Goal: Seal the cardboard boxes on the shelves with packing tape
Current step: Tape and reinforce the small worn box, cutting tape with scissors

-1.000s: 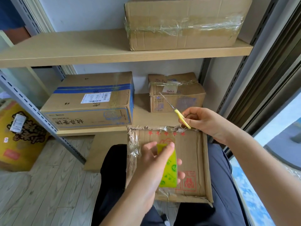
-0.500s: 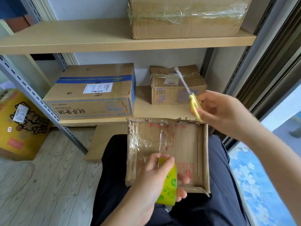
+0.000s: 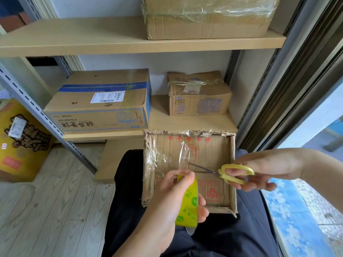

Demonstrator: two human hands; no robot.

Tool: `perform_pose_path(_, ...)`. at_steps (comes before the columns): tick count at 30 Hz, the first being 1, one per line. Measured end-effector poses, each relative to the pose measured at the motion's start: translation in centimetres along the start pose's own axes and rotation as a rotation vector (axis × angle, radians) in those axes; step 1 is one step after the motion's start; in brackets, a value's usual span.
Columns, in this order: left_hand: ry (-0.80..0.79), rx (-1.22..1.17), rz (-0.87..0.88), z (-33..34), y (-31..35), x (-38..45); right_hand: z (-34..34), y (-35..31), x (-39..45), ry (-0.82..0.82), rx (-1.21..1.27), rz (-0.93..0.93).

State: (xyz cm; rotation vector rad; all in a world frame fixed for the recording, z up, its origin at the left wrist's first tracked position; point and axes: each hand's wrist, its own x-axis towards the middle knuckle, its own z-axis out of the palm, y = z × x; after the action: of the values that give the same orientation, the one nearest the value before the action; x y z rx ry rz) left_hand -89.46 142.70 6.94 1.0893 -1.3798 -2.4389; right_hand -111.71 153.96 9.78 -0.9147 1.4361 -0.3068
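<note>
Packing tape (image 3: 188, 203) is gripped on edge in the left hand (image 3: 172, 204), fingers curled round the yellow-green roll, thumb on its top. A clear strip (image 3: 184, 156) is drawn up from the roll to the far edge of a flat cardboard box (image 3: 213, 160) that lies across the lap; its long axis runs away from the body. Scissors (image 3: 220, 172) are held in the right hand (image 3: 267, 169) by their yellow loops, fingers closed on them; the blades lie crosswise, pointed left, slightly parted at the strip just above the roll. On the lower shelf (image 3: 185, 123) just beyond the box's torn far edge, two taped boxes (image 3: 100, 102) (image 3: 199, 95) are set apart. One wrapped box (image 3: 206, 17) is seen on the upper shelf (image 3: 74, 36).
</note>
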Motion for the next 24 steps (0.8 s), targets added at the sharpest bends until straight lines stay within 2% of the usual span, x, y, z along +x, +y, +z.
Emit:
perform_pose_path(15, 0.014, 0.051, 0.007, -0.3, -0.1, -0.4, 2.0, -0.4, 1.7, 0.236, 0.064, -0.203)
perform_pose_path(22, -0.036, 0.152, -0.109, -0.9, -1.3, -1.0, 3.5, -0.1, 0.7, 0.195, -0.089, -0.141)
perform_pose_path(24, -0.04, 0.161, -0.089, -1.4, -1.2, -1.4, 4.0, 0.1, 0.5, 0.239, -0.164, -0.1)
